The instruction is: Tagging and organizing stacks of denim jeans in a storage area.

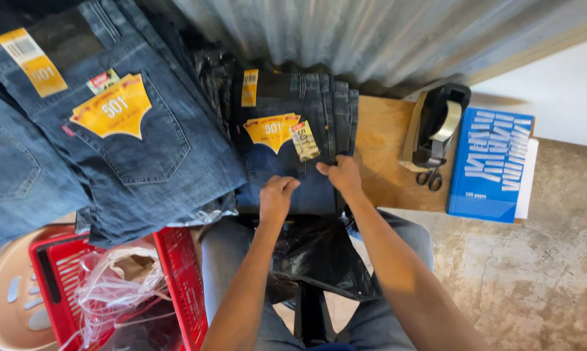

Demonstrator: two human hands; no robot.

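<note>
Both forearms reach forward from lap, hands side by side on folded dark jeans (298,140). Left hand (276,197) curled into loose fist, pressing near edge of jeans. Right hand (342,174) just beside it, fingers pinching fold at jeans' right edge. Jeans lie on wooden table (384,162) before corrugated metal wall (371,32). Beyond right hand: blue paper pack (492,162), tape dispenser (436,123), scissors (430,177). Black plastic bag (322,250) under wrists.

A folded pair of dark blue jeans (293,146) lies flat on the wooden tabletop, back pocket up, bearing yellow paper tags. Below its near edge, crumpled black plastic bag (322,253) lies on the lap.
</note>
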